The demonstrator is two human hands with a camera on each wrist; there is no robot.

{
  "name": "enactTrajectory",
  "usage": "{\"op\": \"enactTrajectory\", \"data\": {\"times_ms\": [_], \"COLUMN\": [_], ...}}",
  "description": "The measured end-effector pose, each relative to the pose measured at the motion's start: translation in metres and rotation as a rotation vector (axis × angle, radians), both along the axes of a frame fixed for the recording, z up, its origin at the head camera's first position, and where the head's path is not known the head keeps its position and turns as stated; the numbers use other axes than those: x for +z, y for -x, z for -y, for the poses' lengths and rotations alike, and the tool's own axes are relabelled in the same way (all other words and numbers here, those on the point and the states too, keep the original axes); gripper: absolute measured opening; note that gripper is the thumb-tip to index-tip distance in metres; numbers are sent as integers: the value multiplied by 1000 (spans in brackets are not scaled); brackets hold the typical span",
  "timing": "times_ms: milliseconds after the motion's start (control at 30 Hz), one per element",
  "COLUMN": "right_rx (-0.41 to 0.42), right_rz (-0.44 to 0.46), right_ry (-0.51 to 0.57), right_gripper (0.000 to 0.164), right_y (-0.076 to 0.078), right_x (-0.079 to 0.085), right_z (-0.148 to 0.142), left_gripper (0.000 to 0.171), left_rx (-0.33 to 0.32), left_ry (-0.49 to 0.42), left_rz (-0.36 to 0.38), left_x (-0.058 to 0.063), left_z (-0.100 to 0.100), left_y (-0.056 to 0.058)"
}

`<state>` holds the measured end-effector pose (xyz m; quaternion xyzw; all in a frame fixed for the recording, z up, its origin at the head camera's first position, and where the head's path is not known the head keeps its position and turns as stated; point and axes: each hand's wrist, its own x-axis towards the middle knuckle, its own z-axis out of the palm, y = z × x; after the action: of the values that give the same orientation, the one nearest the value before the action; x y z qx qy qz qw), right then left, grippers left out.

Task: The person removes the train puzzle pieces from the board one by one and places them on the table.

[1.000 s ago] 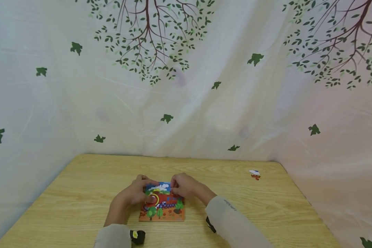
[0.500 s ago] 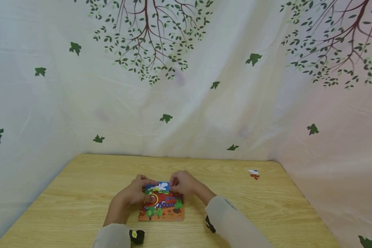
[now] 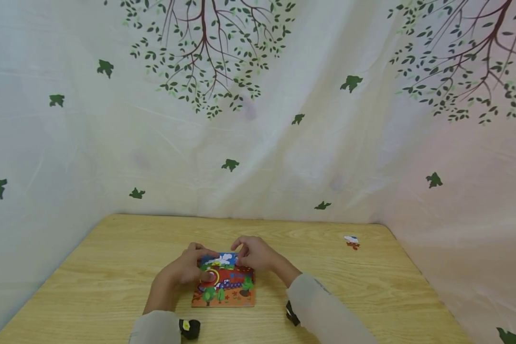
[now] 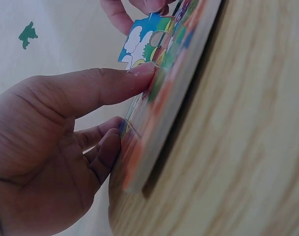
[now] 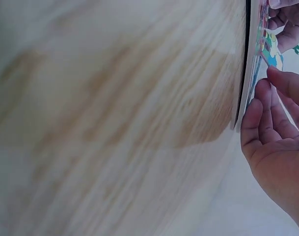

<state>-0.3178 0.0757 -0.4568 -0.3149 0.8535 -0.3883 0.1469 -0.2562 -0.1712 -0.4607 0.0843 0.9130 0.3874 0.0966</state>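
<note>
On the table lies a square picture puzzle with a red train and trees. A blue-and-white cloud puzzle piece stands tilted up from the puzzle's face in the left wrist view. My left hand holds the puzzle, its thumb on the picture and its fingers at the far left edge. The right hand is at the puzzle's upper right, index finger raised. In the right wrist view its thumb touches the cloud piece's edge, while the other fingers bend beside the board.
Loose puzzle pieces in white, blue and red lie at the table's far right. The wooden table ends at a pale cloth backdrop printed with branches and leaves.
My right index finger has lifted away from the thumb, where the fingertips were together before. The left hand and the puzzle stay in place.
</note>
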Motion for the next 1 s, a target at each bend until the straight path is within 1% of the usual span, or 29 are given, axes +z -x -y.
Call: {"op": "enactTrajectory", "data": {"times_ms": [167,400,533,767,900,1000], "right_rx": [21,-7,-20,-29,-36,-46], "right_rz": [-7,35,23,67,51,48], "right_ry": [31,87,98,198,232,252], "right_gripper": [24,22,21,22,23,24], "right_y": [0,-2,0,2,3,4], "right_x": [1,2,1,1,3,4], "right_z": [-1,-1,-4,-11,-17,-23], "left_gripper": [50,49,49,51,50,49], "left_rx": [-2,8,9,0,3,6], "left_ry": [-10,-2,0,-6,-7,-16], "left_rz": [4,10,11,8,13,19], "left_x": [0,-3,-2,-2,0,-2], "left_z": [0,1,1,2,1,1], "left_y": [1,2,2,2,2,1]}}
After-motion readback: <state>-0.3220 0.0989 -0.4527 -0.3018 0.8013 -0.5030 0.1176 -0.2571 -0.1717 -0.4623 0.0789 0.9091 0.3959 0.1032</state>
